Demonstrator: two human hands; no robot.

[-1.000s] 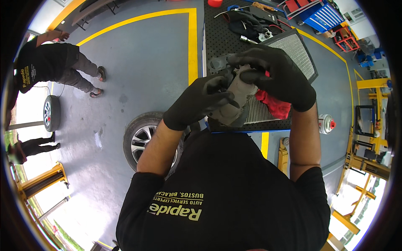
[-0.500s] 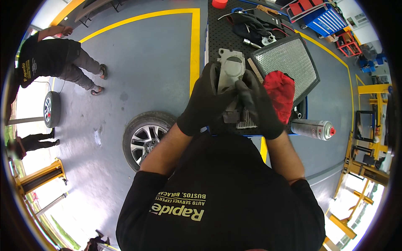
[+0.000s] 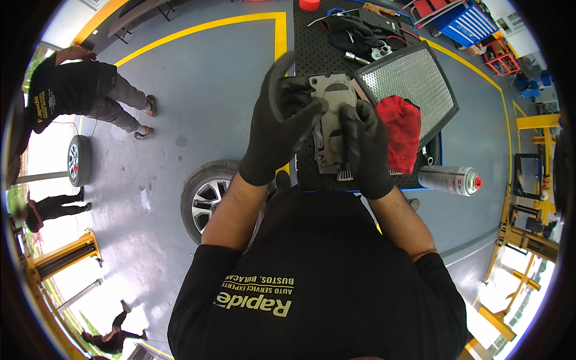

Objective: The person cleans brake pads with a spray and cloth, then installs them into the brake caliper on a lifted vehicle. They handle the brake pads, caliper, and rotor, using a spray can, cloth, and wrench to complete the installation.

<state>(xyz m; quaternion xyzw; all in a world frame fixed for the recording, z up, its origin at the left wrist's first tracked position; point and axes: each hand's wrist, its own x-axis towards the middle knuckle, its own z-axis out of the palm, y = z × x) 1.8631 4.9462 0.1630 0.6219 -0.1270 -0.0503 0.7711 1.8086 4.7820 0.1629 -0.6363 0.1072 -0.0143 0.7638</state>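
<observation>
Both my hands, in dark work gloves, are over the near end of the black perforated bench top. Between them is a grey metal brake pad, its backing plate facing up. My left hand grips its left edge, thumb on top and some fingers raised apart. My right hand closes on its right side, the thumb pressed on the plate. A second, similar worn plate shows below the pad; whether it is held or lies on the bench is unclear. A red cloth lies beside my right hand.
A framed mesh-faced panel filter lies behind the cloth. A spray can lies at the bench's right edge, near a wrench. Sockets and dark gloves sit farther back. A wheel is on the floor left; people stand beyond.
My left hand has loosened and lifted some fingers, showing more of the brake pad. My right hand has shifted slightly, and more of the lower plate shows.
</observation>
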